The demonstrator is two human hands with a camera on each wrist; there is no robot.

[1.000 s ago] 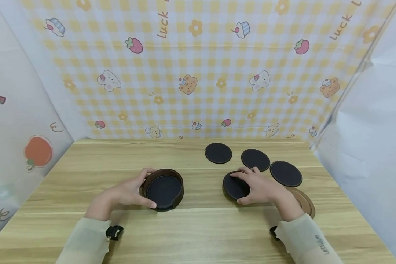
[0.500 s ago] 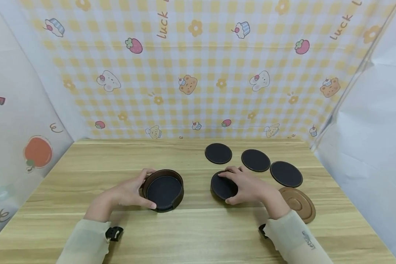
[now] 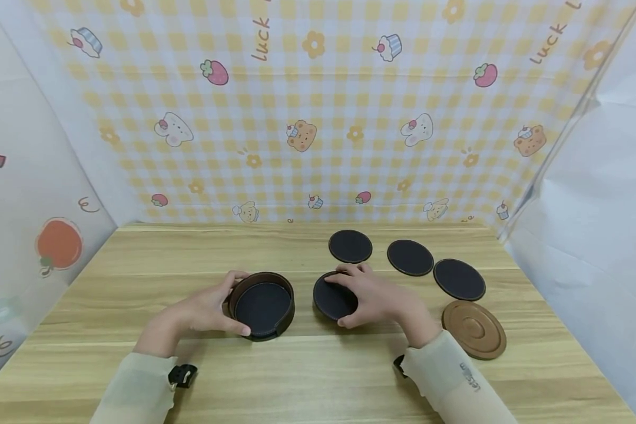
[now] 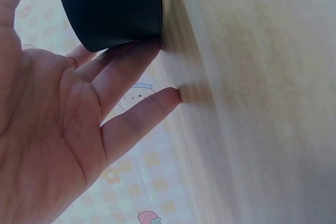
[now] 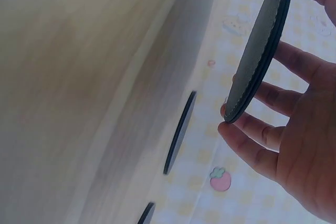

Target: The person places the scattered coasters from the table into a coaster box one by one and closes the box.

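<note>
We've prob. got the carry step in hand: our R hand (image 3: 373, 297) is pinching the held disc (image 3: 333, 299), thumb on the near edge and fingers round the far side, lifted off the desk (image 3: 318, 380) just right of the round holder (image 3: 265, 277), not touching it. Our L hand (image 3: 209, 306) is clamped on the holder's outer wall, thumb in front, fingers behind. If the disc is meant for the holder, the next move calls for keeping it approx. level, centring it over the rim & letting go w/o knocking the wall. Materials: all looks leather-like, prob. faux; the held disc is matte black w/ pale stitching along its edge, which looks doubled, so we can't tell if it's 1 piece or 2. The holder's a low cup, brown inside, dark outside, notched at front R. Farther back, three loose discs (image 3: 410, 257) lie flat, black w/ thin gold-ish borders, & the brown disc (image 3: 474, 330) has concentric raised rings. Desk's pale wood-grain.
</note>
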